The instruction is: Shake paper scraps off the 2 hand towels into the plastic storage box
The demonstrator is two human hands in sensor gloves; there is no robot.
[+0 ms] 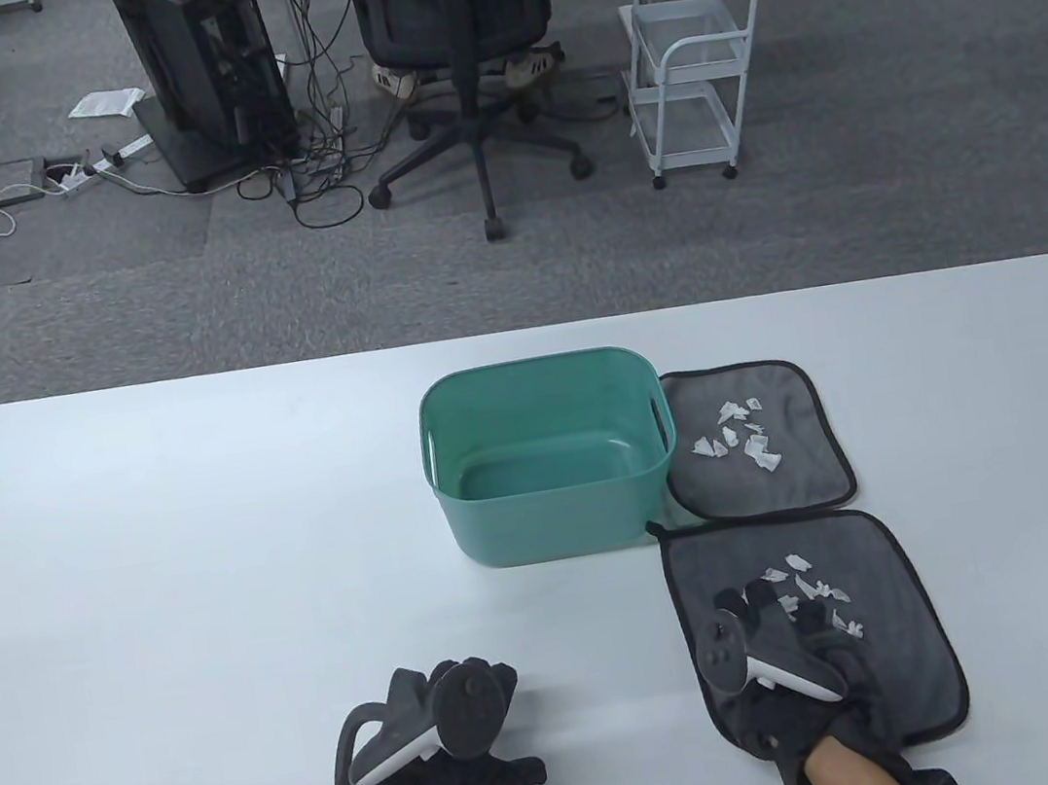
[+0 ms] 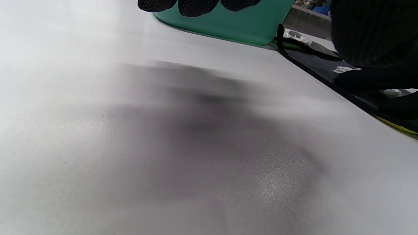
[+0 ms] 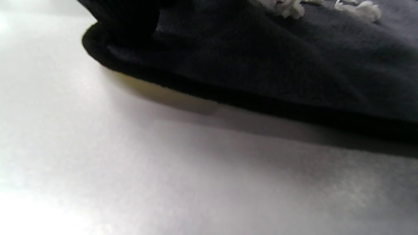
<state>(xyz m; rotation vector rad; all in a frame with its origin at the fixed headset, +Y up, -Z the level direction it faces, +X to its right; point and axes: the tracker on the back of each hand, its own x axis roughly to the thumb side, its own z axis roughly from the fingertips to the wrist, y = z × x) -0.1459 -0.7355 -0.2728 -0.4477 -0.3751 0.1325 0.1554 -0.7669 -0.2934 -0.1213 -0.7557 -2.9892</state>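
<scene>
Smooth matte white tabletop (image 1: pixel 166 564). Teal rounded-rectangular plastic storage box (image 1: pixel 557 515) stands near centre, slot handles in its short walls. At its 3 o'clock, touching it, lies the far dark grey plush hand towel (image 1: pixel 793 480), black-hemmed, with torn white paper scraps (image 1: pixel 738 439) on the nap. At 5 o'clock lies the near grey plush towel (image 1: pixel 878 654) with more crumpled scraps (image 1: pixel 814 590). Right hand (image 1: pixel 782 669) rests on it; near-left edge lifted; grip cannot be told. Left hand (image 1: pixel 440 749) relaxed, holding nothing.
</scene>
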